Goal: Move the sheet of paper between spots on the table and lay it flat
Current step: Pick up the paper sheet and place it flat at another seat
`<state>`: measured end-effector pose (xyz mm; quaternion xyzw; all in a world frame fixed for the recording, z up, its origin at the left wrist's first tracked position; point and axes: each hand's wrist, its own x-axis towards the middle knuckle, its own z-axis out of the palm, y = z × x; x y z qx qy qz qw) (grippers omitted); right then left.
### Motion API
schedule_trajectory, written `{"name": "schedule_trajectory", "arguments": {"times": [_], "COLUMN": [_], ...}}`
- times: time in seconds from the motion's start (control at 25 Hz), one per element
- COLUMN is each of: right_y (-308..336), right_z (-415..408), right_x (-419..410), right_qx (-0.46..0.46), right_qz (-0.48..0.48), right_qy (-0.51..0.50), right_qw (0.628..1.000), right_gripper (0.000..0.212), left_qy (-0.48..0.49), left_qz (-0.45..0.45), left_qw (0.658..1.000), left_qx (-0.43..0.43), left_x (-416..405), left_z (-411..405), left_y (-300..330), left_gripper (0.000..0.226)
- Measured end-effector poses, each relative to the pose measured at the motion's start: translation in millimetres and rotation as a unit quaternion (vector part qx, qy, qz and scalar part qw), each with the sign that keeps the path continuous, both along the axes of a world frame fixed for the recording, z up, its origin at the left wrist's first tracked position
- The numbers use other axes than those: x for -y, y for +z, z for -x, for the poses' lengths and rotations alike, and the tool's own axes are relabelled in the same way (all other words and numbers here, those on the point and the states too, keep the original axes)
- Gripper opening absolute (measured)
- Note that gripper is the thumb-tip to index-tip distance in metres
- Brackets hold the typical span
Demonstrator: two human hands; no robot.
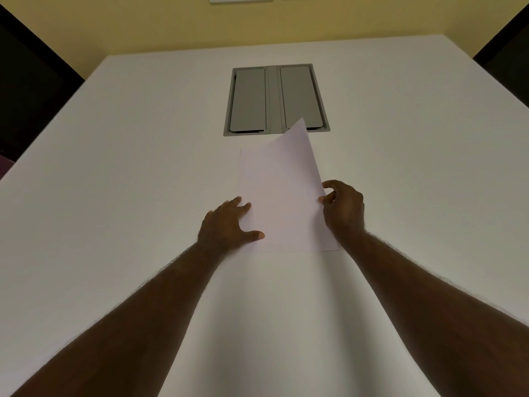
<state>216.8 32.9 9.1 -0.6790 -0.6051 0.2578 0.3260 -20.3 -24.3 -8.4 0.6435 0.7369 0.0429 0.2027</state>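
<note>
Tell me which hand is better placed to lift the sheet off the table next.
Right. The right hand already pinches the right edge of the sheet of paper, which curls up there. The left hand only lies flat on the left edge.

Paper on table, btwn hands.

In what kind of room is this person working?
Probably an office meeting room: a large white table with a grey recessed hatch with two flaps, a plain yellow wall, and dark chair backs at the sides.

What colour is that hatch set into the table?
Grey, the hatch with two lids, seen in the head view.
</note>
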Motion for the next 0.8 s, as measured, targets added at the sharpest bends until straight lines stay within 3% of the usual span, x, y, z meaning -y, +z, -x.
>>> {"name": "schedule_trajectory", "arguments": {"times": [0.44,0.64,0.8], "right_y": [-16.4,-22.9,-25.1], "right_z": [0.1,-0.5,-1.2], "right_x": [3.6,-6.9,-9.9], "right_qx": [-0.011,0.048,-0.076], "right_qz": [-0.029,0.015,0.03], "right_qy": [-0.008,-0.001,-0.008], "right_qw": [0.999,0.999,0.997], "right_gripper": [0.038,0.025,0.018], "left_qy": [0.007,0.01,0.033], "left_qz": [-0.01,0.001,-0.02], "left_qw": [1.0,1.0,0.999], "left_qx": [0.018,0.01,0.015], "left_x": [1.9,3.4,5.0], "left_z": [0.1,-0.7,-5.1], "left_y": [0.0,2.5,4.9], "left_gripper": [0.091,0.092,0.108]}}
